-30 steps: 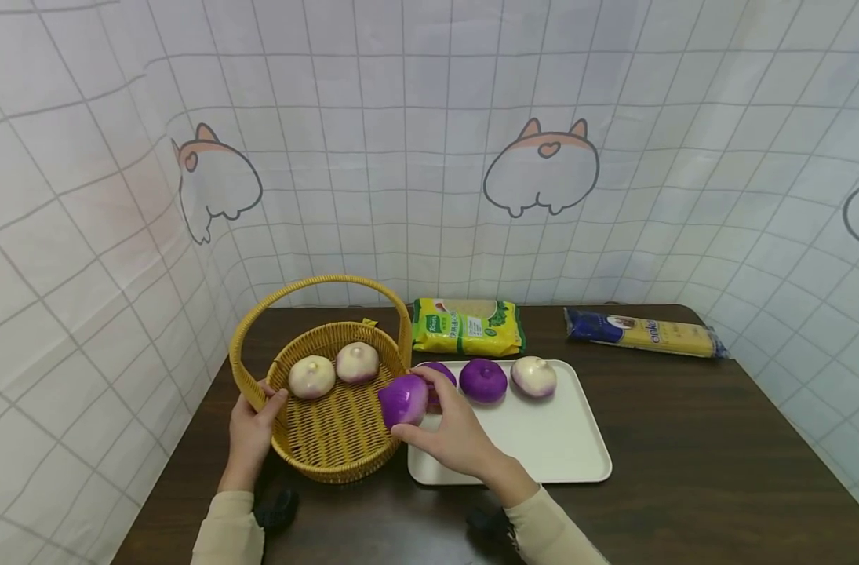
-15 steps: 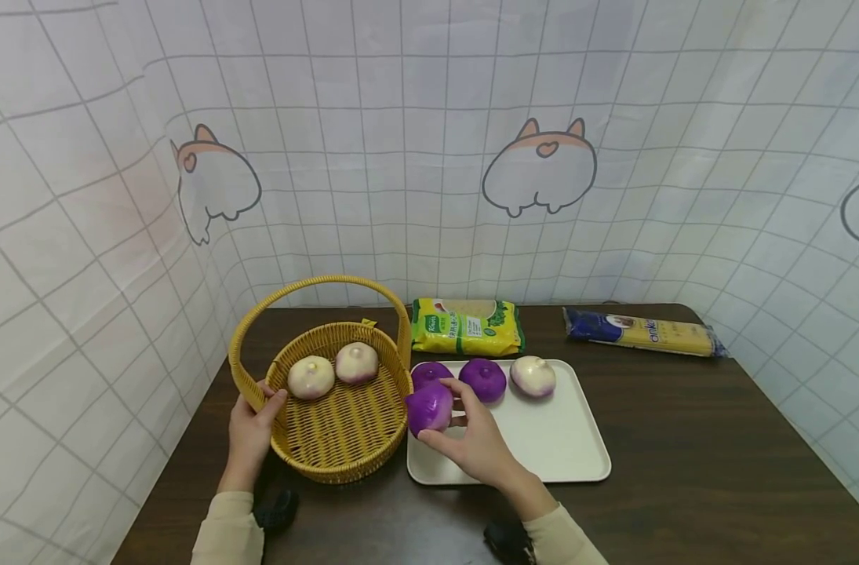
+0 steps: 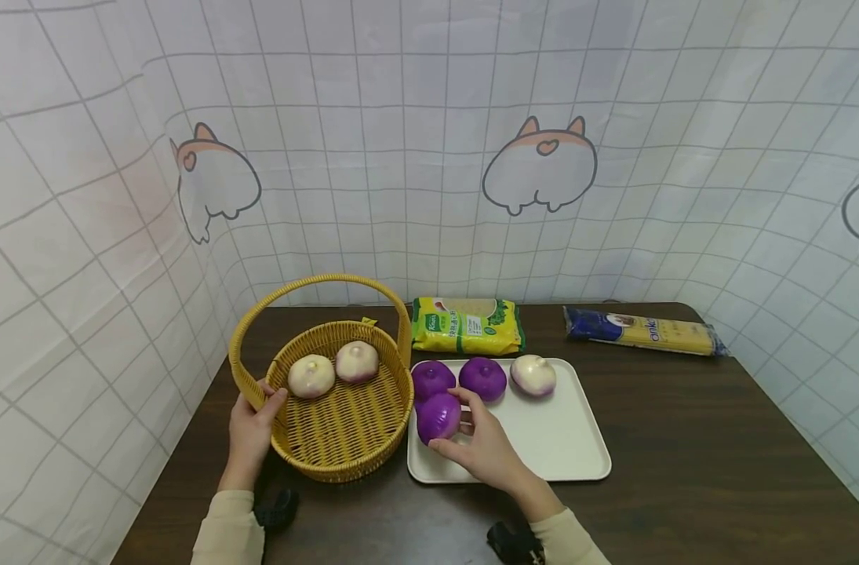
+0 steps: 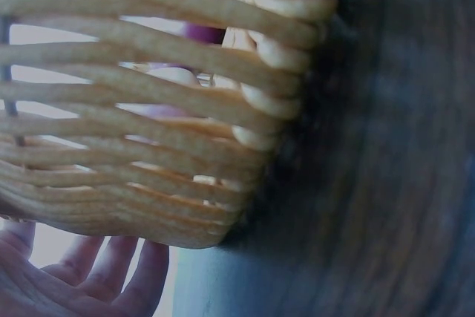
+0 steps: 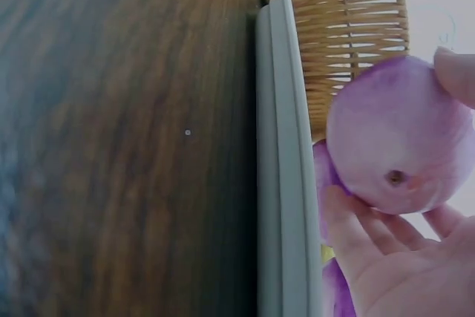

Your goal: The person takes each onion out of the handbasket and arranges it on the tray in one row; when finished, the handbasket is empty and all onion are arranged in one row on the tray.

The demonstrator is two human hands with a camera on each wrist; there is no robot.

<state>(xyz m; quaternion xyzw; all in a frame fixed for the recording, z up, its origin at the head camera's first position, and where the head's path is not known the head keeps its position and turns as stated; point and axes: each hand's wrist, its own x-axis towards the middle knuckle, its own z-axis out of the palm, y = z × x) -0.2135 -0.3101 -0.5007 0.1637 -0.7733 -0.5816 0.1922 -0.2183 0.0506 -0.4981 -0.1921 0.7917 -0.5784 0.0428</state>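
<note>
White gridded cloth is hung round a dark table, on which a white tray is set just to the right of a wicker basket. One purple onion-shaped vegetable is held by the right hand over the tray's left part, near the basket; whether its underside is touched by the tray cannot be told. It is pinched between the thumb and the curled fingers, with the palm kept off it. From its glossy, unwrinkled skin, it is judged to be a light, stiff imitation, hardly fragile but somewhat slippery; it is best taken round its widest part, with thumb and fingers opposed, rather than by the small pointed tip. By the left hand, the basket is gripped at its rim, beside the root of the handle, the thumb being laid over the edge. Being openly woven, the basket is probably light, slightly springy and easily shifted, so a hold at the rim seems well chosen for steadying it.
</note>
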